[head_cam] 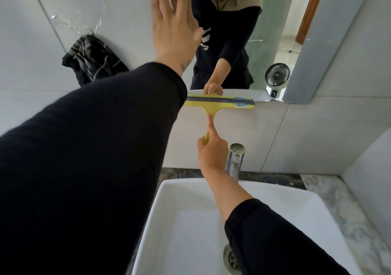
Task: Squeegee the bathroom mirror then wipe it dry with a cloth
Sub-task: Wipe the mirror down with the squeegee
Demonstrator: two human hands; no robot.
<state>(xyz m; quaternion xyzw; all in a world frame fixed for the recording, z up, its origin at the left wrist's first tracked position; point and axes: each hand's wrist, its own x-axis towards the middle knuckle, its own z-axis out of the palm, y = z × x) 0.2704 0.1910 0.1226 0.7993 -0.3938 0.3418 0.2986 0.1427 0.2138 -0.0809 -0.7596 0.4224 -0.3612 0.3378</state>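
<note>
White tiled bathroom wall (211, 139), and a mirror (275, 21) hangs on it above a white sink (190, 222) set on a marbled table (338, 200). The right hand (211, 154) is clamped around the handle of a yellow squeegee (220, 103), index finger laid straight up along the stem. The squeegee's blade sits level right at the mirror's bottom edge, its grey rubber strip against the glass there, handle pointing down toward the sink. Just right of that hand stands a chrome tap (234, 160) at the back edge of the sink. The left hand (173, 25) is up high, fingers spread wide, holding nothing, flat over the mirror's left edge where glass meets tile; whether the palm actually touches, hard to tell. Both arms wear dark sleeves (84, 158). Over on the wall to the left of the mirror, a dark striped cloth (93, 61) hangs bunched up, well apart from both hands. In the mirror, a small white fan (276, 80) shows near the bottom right corner. The drain (231, 257) shows at the near end of the sink.
</note>
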